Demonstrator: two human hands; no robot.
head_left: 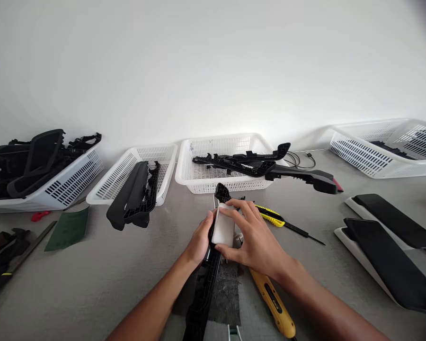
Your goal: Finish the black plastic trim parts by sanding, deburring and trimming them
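Grey tabletop (92, 279) against white wall (213, 61), white baskets (213, 182) along it; left hand (199, 241) and right hand (252, 237) fingers clamped on black part (204, 289) and white block (223, 227).

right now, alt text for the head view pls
Both hands, left hand and right hand, press a small white block onto a long black plastic part on a grey table; white baskets sit behind.
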